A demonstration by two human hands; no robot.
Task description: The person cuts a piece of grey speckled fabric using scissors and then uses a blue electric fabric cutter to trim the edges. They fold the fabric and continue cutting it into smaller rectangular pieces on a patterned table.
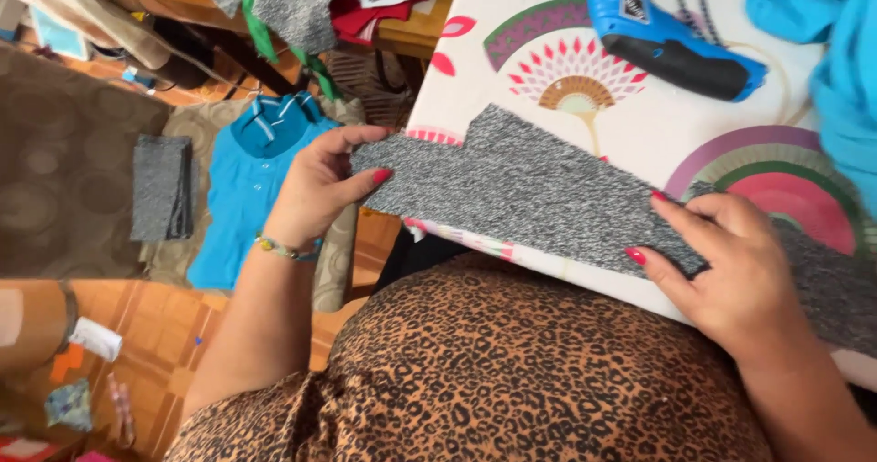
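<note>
A long cut piece of speckled grey knit fabric (530, 192) lies along the near edge of a table covered with a white cloth printed with fan patterns (512, 51). My left hand (315, 188) pinches the fabric's left end, which hangs just past the table's corner. My right hand (731, 270) presses flat on the fabric's right part, fingers spread, thumb at the near edge.
A blue and black handheld power tool (667, 37) lies on the table behind the fabric. Bright blue cloth (822, 51) is heaped at the right. On the floor to the left lie a blue shirt (242, 188) and a folded grey piece (163, 188).
</note>
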